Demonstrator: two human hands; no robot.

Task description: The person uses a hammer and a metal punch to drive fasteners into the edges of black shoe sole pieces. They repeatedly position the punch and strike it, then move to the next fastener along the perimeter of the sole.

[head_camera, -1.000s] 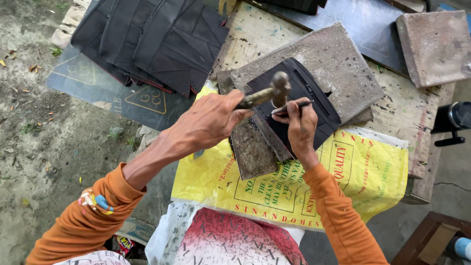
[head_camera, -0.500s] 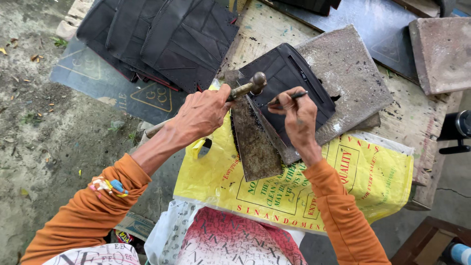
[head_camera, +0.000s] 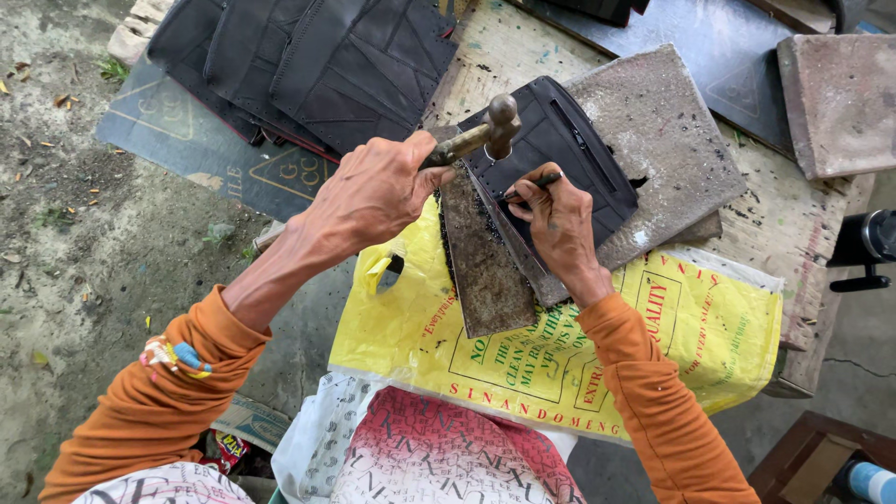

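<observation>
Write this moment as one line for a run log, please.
left hand: grips hammer, raised | right hand: holds thin punch on black leather piece | under it: grey slab | yellow sack below

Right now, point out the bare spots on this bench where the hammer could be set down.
Bare bench top lies between the grey slab and the reddish slab. The yellow sack is also open right of the right hand. Crowded: black leather pieces, top left.
</observation>
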